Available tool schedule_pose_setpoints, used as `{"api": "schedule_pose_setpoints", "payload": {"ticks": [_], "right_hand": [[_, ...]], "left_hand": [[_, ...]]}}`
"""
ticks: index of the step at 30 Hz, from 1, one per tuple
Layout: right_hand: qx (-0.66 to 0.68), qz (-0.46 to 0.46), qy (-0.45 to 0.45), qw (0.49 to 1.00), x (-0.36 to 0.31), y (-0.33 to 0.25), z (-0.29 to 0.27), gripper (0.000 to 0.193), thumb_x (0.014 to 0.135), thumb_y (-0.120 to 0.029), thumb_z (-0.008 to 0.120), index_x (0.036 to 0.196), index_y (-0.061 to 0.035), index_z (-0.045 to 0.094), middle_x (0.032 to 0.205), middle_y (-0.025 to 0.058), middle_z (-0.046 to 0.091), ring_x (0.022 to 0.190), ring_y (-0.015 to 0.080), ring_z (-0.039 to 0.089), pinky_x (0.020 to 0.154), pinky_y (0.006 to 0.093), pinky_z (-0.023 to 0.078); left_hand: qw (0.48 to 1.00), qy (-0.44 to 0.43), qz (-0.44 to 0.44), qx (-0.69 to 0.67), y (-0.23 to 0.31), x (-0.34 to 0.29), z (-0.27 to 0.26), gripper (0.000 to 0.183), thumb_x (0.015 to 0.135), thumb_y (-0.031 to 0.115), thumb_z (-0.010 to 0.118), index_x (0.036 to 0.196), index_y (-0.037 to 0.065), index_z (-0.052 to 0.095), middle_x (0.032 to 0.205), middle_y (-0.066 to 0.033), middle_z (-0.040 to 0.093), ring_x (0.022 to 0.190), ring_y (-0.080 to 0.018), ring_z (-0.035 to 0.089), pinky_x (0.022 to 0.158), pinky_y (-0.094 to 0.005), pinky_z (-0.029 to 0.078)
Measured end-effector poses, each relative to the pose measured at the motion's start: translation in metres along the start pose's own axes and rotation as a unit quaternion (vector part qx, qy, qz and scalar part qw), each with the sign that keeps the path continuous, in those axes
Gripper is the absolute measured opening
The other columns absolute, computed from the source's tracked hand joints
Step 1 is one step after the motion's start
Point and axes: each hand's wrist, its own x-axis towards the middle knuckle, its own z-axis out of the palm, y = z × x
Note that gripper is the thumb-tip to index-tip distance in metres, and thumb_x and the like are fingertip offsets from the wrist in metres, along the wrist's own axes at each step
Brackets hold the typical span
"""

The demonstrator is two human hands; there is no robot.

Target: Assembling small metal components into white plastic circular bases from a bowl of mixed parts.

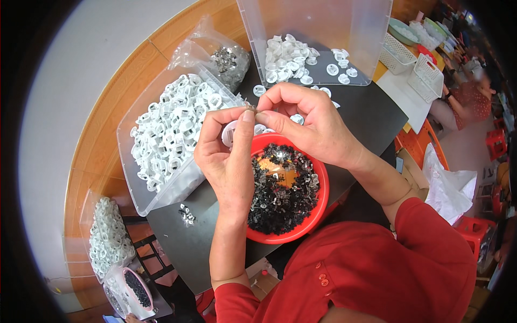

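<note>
My left hand (229,167) and my right hand (318,124) meet fingertip to fingertip above the table. Thumb and index finger of each are pinched together at one spot, on something too small to make out. In the crook of my left hand shows a white round plastic piece (229,133), partly covered by the thumb. Below the hands stands a red bowl (324,202), filled with small black and clear plastic parts (283,212). More white round pieces (298,118) lie on the table behind my fingers.
Left, a clear bin (141,207) is heaped with white plastic pieces; behind it sits a bag of metal parts (229,62). A tipped clear bin (344,32) spills white pieces onto the dark table (371,110). White baskets (425,81) and another person (468,102) are at right.
</note>
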Motion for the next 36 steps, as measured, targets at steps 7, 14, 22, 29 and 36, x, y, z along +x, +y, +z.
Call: {"api": "schedule_pose_setpoints", "payload": {"ticks": [7,14,22,29,36], "right_hand": [[-0.062,-0.059,0.013,0.996,0.001,-0.003,0.0,0.012,0.084,-0.01,0.063,0.088,0.0011,0.059,0.074,0.0049,0.061,0.061,0.0088,0.056,0.053,0.024,0.045],[-0.082,-0.085,0.025,0.993,0.003,-0.005,-0.001,0.012,0.085,-0.009,0.063,0.087,0.0016,0.059,0.074,0.006,0.062,0.061,0.0102,0.056,0.054,0.025,0.046],[-0.08,-0.087,0.024,0.993,0.0,-0.004,-0.008,0.013,0.088,-0.009,0.06,0.089,0.0027,0.056,0.075,0.0068,0.061,0.063,0.0101,0.057,0.055,0.0256,0.046],[-0.08,-0.082,0.0,0.993,-0.01,-0.008,-0.008,0.004,0.09,-0.002,0.056,0.091,0.0017,0.054,0.08,0.0059,0.058,0.07,0.011,0.059,0.062,0.0244,0.047],[-0.295,-0.209,-0.005,0.932,-0.011,-0.005,-0.014,0.007,0.085,-0.003,0.059,0.09,-0.0037,0.054,0.081,0.0055,0.055,0.073,0.0212,0.057,0.069,0.0312,0.042]], "left_hand": [[1.0,0.001,0.002,0.006,0.0,-0.001,0.0,0.006,0.086,0.005,0.062,0.09,0.001,0.064,0.078,0.001,0.059,0.062,-0.0012,0.043,0.056,-0.0164,0.034],[1.0,-0.01,0.003,0.023,0.003,-0.002,-0.002,0.007,0.088,0.007,0.064,0.09,0.001,0.062,0.085,0.0004,0.061,0.074,-0.0024,0.051,0.064,-0.0169,0.041],[0.973,-0.02,-0.146,-0.177,0.006,0.0,0.001,0.03,0.095,0.02,0.05,0.109,-0.004,0.062,0.093,-0.0045,0.06,0.084,-0.0094,0.054,0.073,-0.0233,0.043],[0.912,-0.138,-0.221,-0.319,-0.002,0.001,-0.002,0.042,0.096,0.023,0.046,0.127,-0.005,0.05,0.108,-0.0089,0.06,0.09,-0.0134,0.056,0.08,-0.0273,0.045],[0.912,-0.082,-0.269,-0.3,0.0,-0.002,0.001,0.037,0.095,0.023,0.053,0.122,-0.003,0.053,0.105,-0.0073,0.061,0.093,-0.0124,0.057,0.082,-0.0269,0.045]]}}
